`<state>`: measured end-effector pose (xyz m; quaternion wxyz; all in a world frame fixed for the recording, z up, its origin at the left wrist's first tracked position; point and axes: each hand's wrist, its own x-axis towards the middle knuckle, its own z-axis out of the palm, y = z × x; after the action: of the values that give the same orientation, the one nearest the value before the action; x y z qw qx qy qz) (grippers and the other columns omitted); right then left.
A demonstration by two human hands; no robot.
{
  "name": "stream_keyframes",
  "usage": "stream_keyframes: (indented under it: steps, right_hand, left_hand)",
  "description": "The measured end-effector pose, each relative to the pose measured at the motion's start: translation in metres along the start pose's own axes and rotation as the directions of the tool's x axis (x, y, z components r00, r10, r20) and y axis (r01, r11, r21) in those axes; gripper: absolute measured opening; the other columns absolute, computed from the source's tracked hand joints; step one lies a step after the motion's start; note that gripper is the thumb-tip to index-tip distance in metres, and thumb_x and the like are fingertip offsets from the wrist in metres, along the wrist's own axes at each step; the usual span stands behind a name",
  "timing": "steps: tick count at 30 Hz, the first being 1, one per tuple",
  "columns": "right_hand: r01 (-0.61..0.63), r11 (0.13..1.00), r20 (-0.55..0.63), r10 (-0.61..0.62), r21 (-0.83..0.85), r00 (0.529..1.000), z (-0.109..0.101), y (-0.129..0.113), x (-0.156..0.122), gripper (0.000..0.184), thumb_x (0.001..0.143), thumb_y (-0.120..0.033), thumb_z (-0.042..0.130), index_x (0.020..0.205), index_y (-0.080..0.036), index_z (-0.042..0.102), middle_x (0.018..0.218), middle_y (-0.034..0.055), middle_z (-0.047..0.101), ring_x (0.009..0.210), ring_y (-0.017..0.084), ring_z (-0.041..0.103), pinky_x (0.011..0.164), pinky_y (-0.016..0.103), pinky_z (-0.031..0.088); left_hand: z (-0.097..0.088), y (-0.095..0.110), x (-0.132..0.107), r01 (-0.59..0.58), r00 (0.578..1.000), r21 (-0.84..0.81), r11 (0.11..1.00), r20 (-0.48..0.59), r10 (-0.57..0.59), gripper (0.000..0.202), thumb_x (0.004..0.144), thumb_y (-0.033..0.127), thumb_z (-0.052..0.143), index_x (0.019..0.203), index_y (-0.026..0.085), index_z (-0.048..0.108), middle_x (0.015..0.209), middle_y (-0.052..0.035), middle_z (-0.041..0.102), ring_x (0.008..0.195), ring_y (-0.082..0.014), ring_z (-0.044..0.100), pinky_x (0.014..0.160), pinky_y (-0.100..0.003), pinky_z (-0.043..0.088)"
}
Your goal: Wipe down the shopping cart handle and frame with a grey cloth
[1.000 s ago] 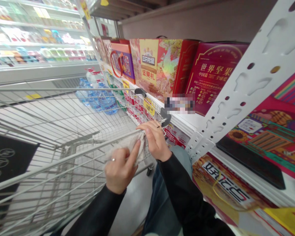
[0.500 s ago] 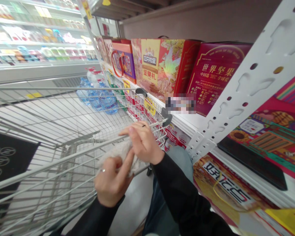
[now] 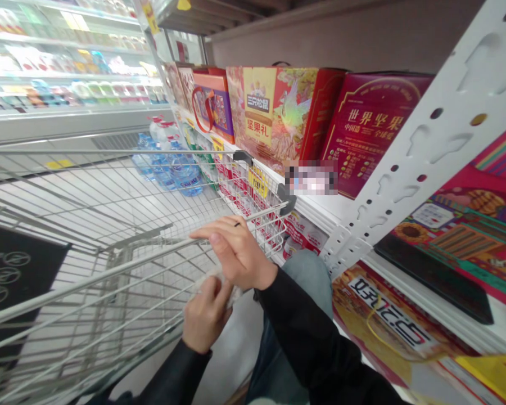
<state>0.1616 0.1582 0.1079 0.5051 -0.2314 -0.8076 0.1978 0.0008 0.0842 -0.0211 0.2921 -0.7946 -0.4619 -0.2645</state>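
Note:
My left hand point(image 3: 206, 318) is closed on a crumpled whitish cloth point(image 3: 237, 295) beside the shopping cart point(image 3: 143, 261), low by its wire side. Much of the cloth is hidden behind my fingers. Just above, my right hand point(image 3: 242, 256) lies along the cart's upper rail, its fingers stretched out flat and its thumb apart from them. A dark ring shows on one of its fingers. The heel of this hand is close above the cloth; whether it touches the cloth I cannot tell.
Gift boxes point(image 3: 274, 118) line the shelf at the right, behind a white perforated post point(image 3: 405, 163). Large water bottles point(image 3: 172, 169) stand on the floor beyond the cart. A chilled display case point(image 3: 67, 84) is at the far left. My knee point(image 3: 307, 275) is near the shelf.
My left hand has moved right and slightly down, drawing the cloth along. My right hand has slid a little left and down, its fingers now flatter over the rail. The cart has barely moved.

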Motion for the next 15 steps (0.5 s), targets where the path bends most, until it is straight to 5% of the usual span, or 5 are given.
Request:
stream_keyframes:
  steps: [3,5,9,12,15]
  right_hand:
    - [0.01,1.0,-0.002,-0.01,0.006,1.0,0.001,-0.001,-0.001,0.048,0.112,-0.037,0.024,0.115,-0.021,0.069,0.118,0.0029,0.079,0.111,0.015,0.068,0.105,0.038,0.04]
    - [0.014,1.0,-0.023,-0.014,0.012,1.0,0.002,-0.001,-0.002,0.048,0.112,-0.036,0.024,0.115,-0.021,0.069,0.117,0.0031,0.079,0.11,0.015,0.068,0.104,0.038,0.04]
    - [0.02,1.0,-0.065,-0.018,0.021,0.998,0.007,-0.001,-0.004,0.046,0.112,-0.035,0.026,0.114,-0.021,0.069,0.114,0.0028,0.079,0.108,0.014,0.068,0.104,0.037,0.04]
    - [0.036,0.999,-0.075,-0.036,-0.004,0.997,0.01,0.005,-0.003,0.047,0.111,-0.035,0.025,0.113,-0.022,0.07,0.112,0.0023,0.079,0.105,0.014,0.068,0.103,0.037,0.039]
    - [0.04,0.998,-0.064,-0.044,-0.051,0.997,0.012,0.013,-0.003,0.048,0.111,-0.037,0.024,0.111,-0.022,0.07,0.11,0.002,0.079,0.102,0.014,0.069,0.103,0.037,0.039]
  left_hand:
    - [-0.042,-0.029,0.013,0.145,0.967,0.126,0.981,-0.226,-0.114,0.042,0.089,0.026,0.071,0.13,0.023,0.072,0.08,-0.0019,0.055,0.06,-0.0098,0.044,0.056,-0.025,0.032]
    - [-0.052,-0.041,0.017,0.222,0.94,0.163,0.961,-0.299,-0.167,0.049,0.089,0.031,0.072,0.138,0.025,0.068,0.077,-0.0003,0.051,0.057,-0.0088,0.039,0.054,-0.025,0.031]
    - [-0.019,-0.03,-0.003,-0.016,0.996,0.144,0.989,-0.087,0.029,0.047,0.089,0.017,0.066,0.135,0.026,0.069,0.079,-0.0015,0.054,0.06,-0.0099,0.047,0.053,-0.025,0.032]
    - [0.011,-0.009,-0.029,-0.079,0.99,0.086,0.993,0.123,0.068,0.054,0.077,0.004,0.064,0.124,0.028,0.073,0.086,-0.0023,0.06,0.064,-0.011,0.054,0.051,-0.024,0.034]
    - [0.0,-0.003,-0.04,-0.053,0.986,0.029,0.998,0.16,0.048,0.058,0.078,0.005,0.064,0.131,0.027,0.07,0.087,-0.0018,0.06,0.059,-0.0098,0.05,0.053,-0.025,0.038]
